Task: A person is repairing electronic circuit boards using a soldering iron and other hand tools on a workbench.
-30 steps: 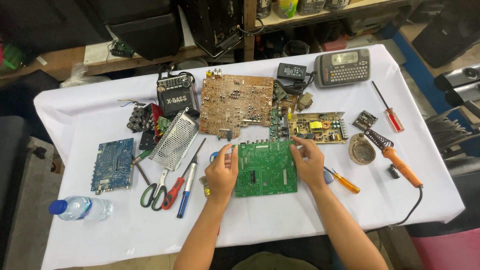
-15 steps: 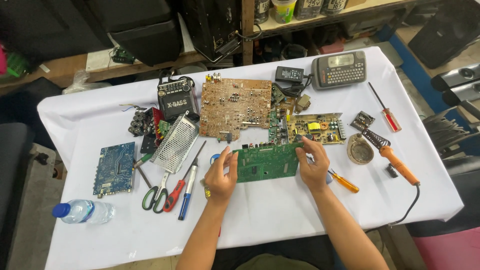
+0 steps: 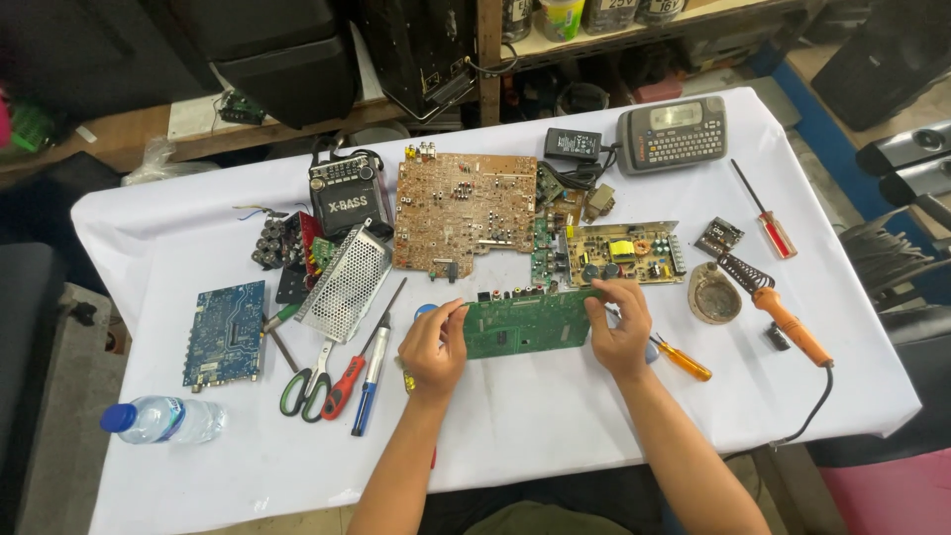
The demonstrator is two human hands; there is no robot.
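Green rectangular circuit board (image 3: 525, 324), gripped endwise by left hand (image 3: 433, 347) and right hand (image 3: 621, 329), now tilts steeper than before.

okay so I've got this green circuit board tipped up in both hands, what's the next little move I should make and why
Probably keep turning the green circuit board over and lay it flat on the bare cloth in front of you. Your left hand and right hand grip its two ends with the board tilted on edge, and that spot looks free of tools.

Bare cloth (image 3: 555, 416) in front of green board (image 3: 525, 325): free passage. Behind: brown board (image 3: 464, 213), power board (image 3: 622, 256) block.
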